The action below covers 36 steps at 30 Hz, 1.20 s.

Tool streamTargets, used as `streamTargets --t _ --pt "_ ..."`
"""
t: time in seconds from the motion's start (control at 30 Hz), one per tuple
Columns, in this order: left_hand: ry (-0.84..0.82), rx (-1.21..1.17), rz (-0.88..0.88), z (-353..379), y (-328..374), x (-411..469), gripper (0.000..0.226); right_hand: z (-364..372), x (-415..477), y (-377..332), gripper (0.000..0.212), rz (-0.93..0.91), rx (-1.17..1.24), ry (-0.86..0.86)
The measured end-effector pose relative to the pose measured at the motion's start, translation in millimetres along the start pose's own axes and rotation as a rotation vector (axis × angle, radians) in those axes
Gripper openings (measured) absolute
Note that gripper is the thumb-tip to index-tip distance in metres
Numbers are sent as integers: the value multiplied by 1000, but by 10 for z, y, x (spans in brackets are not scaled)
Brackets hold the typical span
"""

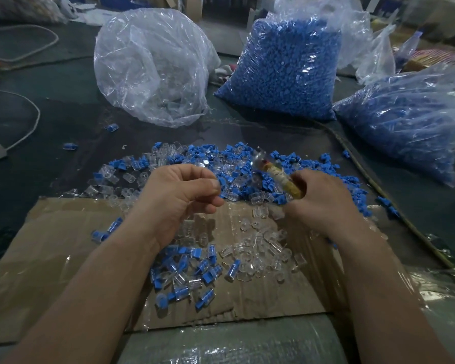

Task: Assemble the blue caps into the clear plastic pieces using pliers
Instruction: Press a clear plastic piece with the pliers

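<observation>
l hand (179, 195) curled, thumb on fingertips; can't tell if it holds a part. r hand (323, 203) grips the pliers (281, 179) by the yellow handle. loose blue caps (242, 153) and clear pieces (260, 248) lie just ahead, some on the cardboard (63, 245). parts prob light, stiff, slippery: pinch by the sides, squeeze gently w/ pliers.

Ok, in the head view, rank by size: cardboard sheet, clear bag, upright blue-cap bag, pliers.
Cardboard sheet, helped by nearness to the camera.
Clear bag and upright blue-cap bag look alike; unranked.
Pliers, mostly hidden in the right hand.
</observation>
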<state>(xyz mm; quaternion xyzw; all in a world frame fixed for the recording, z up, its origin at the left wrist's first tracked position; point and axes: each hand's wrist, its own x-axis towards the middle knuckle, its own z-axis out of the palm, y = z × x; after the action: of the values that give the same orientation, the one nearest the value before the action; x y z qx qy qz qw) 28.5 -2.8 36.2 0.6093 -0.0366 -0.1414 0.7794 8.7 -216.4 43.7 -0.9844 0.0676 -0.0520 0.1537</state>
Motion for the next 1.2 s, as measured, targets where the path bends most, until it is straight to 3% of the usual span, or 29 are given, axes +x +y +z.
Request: streamTargets --t 0.17,0.43,0.9,1.2 --pt "36 -19 73 15 -25 -3 15 31 -49 -97 34 -137 57 175" --pt "158 29 203 30 -45 -3 13 86 -144 -264 43 -368 7 102" --pt "176 48 294 63 -53 -16 17 97 -175 -293 34 -353 93 -25" --pt "213 84 349 114 -63 -37 16 106 -176 -326 22 -356 148 -7"
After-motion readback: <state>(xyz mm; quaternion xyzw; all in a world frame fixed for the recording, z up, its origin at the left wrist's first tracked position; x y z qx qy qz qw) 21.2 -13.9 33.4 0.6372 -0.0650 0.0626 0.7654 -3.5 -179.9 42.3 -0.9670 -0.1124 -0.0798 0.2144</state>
